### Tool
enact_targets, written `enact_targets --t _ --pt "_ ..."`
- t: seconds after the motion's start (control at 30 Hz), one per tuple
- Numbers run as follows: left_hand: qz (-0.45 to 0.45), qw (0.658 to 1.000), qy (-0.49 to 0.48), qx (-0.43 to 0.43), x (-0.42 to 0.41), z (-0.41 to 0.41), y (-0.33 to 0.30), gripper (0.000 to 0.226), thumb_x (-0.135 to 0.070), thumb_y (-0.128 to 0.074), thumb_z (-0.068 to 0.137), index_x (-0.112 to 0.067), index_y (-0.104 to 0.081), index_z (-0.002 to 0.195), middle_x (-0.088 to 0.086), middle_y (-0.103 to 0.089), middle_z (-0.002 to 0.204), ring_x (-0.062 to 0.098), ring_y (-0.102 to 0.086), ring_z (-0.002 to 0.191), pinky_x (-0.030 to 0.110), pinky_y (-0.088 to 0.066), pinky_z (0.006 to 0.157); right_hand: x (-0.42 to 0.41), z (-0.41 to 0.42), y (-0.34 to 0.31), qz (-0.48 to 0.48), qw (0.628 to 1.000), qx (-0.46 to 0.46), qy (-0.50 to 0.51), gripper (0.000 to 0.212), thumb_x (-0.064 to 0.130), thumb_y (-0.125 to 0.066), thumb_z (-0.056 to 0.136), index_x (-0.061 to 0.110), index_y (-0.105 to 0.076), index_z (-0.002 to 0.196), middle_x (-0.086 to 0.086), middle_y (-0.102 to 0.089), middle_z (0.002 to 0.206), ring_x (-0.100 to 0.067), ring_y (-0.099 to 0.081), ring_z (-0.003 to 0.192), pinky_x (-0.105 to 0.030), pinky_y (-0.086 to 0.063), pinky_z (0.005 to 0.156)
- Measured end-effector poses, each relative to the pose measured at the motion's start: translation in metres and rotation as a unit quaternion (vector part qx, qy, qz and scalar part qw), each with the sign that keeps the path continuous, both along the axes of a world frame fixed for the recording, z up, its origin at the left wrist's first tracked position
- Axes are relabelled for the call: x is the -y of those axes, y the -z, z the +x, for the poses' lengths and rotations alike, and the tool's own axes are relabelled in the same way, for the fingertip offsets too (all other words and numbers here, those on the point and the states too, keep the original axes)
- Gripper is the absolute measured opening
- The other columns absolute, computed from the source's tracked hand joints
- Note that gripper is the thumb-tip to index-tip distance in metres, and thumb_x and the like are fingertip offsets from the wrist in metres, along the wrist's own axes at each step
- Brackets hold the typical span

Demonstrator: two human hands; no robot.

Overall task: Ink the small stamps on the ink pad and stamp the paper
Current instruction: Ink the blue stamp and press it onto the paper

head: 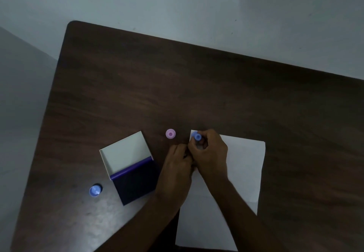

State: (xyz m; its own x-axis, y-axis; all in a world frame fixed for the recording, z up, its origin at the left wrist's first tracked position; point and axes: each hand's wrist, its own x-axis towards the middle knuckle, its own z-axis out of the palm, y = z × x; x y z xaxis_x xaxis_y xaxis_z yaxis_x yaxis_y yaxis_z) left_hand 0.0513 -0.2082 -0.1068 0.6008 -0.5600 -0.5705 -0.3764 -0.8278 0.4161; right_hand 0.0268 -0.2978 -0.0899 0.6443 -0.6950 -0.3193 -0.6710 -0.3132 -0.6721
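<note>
White paper (pixel 232 202) on dark table (pixel 177 86) (wood-grained)

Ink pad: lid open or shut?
Open. The ink pad shows its dark face, and its white lid lies flipped back flat on the table.

Three stamps (pixel 197 137), one pad (pixel 136 180), one paper (pixel 242 173)

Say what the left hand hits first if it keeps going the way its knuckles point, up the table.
Probably the pink stamp: the left hand points up and slightly left, and that stamp stands just beyond its knuckles on the dark wooden table. Height is unclear, so it might pass over.
</note>
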Motion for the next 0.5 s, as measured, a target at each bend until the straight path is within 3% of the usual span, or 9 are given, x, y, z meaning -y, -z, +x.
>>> enact_targets --t 0.07,0.1,0.17,0.2,0.27,0.3,0.37,0.43,0.5 --pt "-0.025 0.999 0.001 -0.047 -0.002 -0.002 -0.002 0.042 -0.006 -0.045 0.098 0.0 -0.035 0.138 0.022 -0.03 0.15 0.014 -0.036 0.135 0.02 -0.02 0.107 0.0 0.002 -0.001 0.005 1.0 -0.01 -0.001 0.024 0.024 -0.072 0.076 0.029 -0.049 0.081 0.01 -0.054 0.075 0.001 -0.05 0.066 -0.009 -0.035 0.061" --pt "0.0 0.998 -0.015 -0.062 -0.005 -0.003 0.003 0.046 -0.009 -0.053 0.095 0.006 -0.038 0.135 0.026 -0.034 0.147 0.008 -0.04 0.133 0.015 -0.02 0.105 0.0 0.003 -0.002 0.009 1.0 -0.019 -0.001 0.024 0.025 -0.071 0.077 0.029 -0.048 0.08 0.012 -0.051 0.073 0.001 -0.05 0.066 -0.01 -0.035 0.06" --pt "0.029 0.996 0.046 -0.07 -0.012 -0.002 0.007 0.056 -0.014 -0.089 0.059 0.016 -0.064 0.1 0.04 -0.061 0.109 -0.003 -0.064 0.102 0.01 -0.039 0.089 0.001 0.006 -0.003 0.012 0.999 -0.042 -0.005 0.024 0.027 -0.07 0.077 0.03 -0.047 0.079 0.016 -0.046 0.07 0.001 -0.048 0.064 -0.01 -0.032 0.058" --pt "0.057 0.993 0.077 -0.074 -0.011 0.003 0.002 0.058 -0.018 -0.089 0.06 0.015 -0.064 0.101 0.041 -0.06 0.11 -0.003 -0.064 0.102 0.01 -0.039 0.089 0.002 0.006 -0.004 0.011 0.999 -0.051 -0.01 0.024 0.027 -0.07 0.077 0.029 -0.046 0.079 0.016 -0.045 0.069 0.001 -0.047 0.064 -0.01 -0.031 0.058" --pt "0.028 0.992 0.101 -0.064 -0.012 0.003 0.001 0.049 -0.016 -0.05 0.097 0.004 -0.033 0.138 0.022 -0.027 0.151 0.002 -0.037 0.134 0.013 -0.016 0.105 0.003 0.009 -0.005 0.012 0.998 -0.066 -0.016 0.024 0.028 -0.071 0.077 0.027 -0.047 0.079 0.014 -0.046 0.07 0.002 -0.045 0.063 -0.009 -0.03 0.058" --pt "0.014 0.988 0.121 -0.095 -0.015 0.0 0.007 0.046 -0.017 -0.034 0.102 -0.004 -0.022 0.144 0.009 -0.018 0.157 0.005 -0.026 0.14 0.014 -0.007 0.106 0.004 0.01 -0.006 0.015 0.997 -0.071 -0.016 0.024 0.028 -0.071 0.077 0.026 -0.047 0.079 0.014 -0.046 0.07 0.002 -0.045 0.062 -0.009 -0.03 0.057" --pt "0.03 0.986 0.114 -0.12 -0.007 0.001 0.0 0.044 -0.018 -0.027 0.104 -0.008 -0.019 0.146 0.004 -0.017 0.157 0.008 -0.023 0.141 0.013 -0.003 0.102 0.005 0.012 -0.007 0.019 0.996 -0.082 -0.014 0.024 0.028 -0.07 0.077 0.026 -0.047 0.078 0.013 -0.046 0.069 0.001 -0.044 0.062 -0.01 -0.029 0.056" --pt "0.008 0.994 0.046 -0.096 -0.01 -0.001 -0.005 0.041 -0.016 -0.034 0.102 -0.008 -0.029 0.142 0.009 -0.026 0.154 0.015 -0.028 0.139 0.017 -0.009 0.102 0.005 0.013 -0.008 0.022 0.996 -0.091 -0.012 0.024 0.028 -0.07 0.078 0.026 -0.046 0.077 0.012 -0.046 0.068 0.0 -0.044 0.061 -0.01 -0.029 0.056" --pt "-0.109 0.993 -0.007 0.035 -0.018 -0.002 -0.017 0.031 -0.014 -0.056 0.093 -0.013 -0.055 0.124 0.016 -0.051 0.13 0.024 -0.043 0.121 0.024 -0.033 0.095 0.005 0.014 -0.009 0.026 0.995 -0.096 -0.011 0.023 0.027 -0.07 0.078 0.025 -0.047 0.079 0.01 -0.049 0.071 -0.001 -0.045 0.062 -0.01 -0.03 0.057"
